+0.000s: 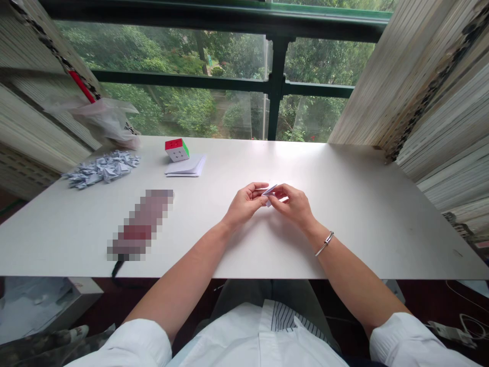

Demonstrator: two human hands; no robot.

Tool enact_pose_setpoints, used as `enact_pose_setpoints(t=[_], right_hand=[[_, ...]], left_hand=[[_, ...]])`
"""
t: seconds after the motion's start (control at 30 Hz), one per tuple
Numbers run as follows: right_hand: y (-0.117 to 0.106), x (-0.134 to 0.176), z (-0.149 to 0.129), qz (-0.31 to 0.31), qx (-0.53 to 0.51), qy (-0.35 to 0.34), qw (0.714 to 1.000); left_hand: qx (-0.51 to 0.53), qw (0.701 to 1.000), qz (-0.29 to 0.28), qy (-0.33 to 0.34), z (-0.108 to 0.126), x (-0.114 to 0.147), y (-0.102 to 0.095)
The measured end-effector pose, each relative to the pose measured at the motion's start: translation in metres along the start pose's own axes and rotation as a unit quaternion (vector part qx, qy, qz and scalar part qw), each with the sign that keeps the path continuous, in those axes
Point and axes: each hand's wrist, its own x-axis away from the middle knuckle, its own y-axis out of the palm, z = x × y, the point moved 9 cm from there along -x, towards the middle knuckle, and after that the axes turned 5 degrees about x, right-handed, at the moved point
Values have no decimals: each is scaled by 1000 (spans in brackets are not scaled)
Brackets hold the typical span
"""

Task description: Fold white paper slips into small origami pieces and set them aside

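Observation:
A small folded piece of white paper [270,190] is held up between my two hands, above the middle of the white table. My left hand [249,201] pinches it from the left with thumb and fingers. On the other side, my right hand [292,202] grips it between thumb and bent fingers, a silver bracelet on that wrist. The fingers cover much of the paper, so its full folded shape is hidden.
A heap of folded paper pieces [105,168] lies at the table's back left, beside a plastic bag [110,120]. A puzzle cube [177,150] rests on a stack of white paper [191,167]. A blurred-out object [143,221] with a black strap lies front left. Windows and curtains stand behind.

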Motion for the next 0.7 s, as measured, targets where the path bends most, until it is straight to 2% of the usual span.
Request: enact_pose_setpoints(t=[0.2, 0.33, 0.53, 0.7], right_hand=[[-4, 2, -3, 20, 57, -4, 998], [-6, 0, 1, 33, 40, 11, 999], [-1, -2, 14, 34, -109, 53, 992], [13, -2, 18, -3, -229, 92, 969]], left_hand=[[-3, 1000, 23, 6, 1, 1, -1], [6, 999, 48, 9, 1, 0, -6], [14, 997, 79, 12, 1, -1, -14], [9, 998, 57, 25, 3, -1, -9]])
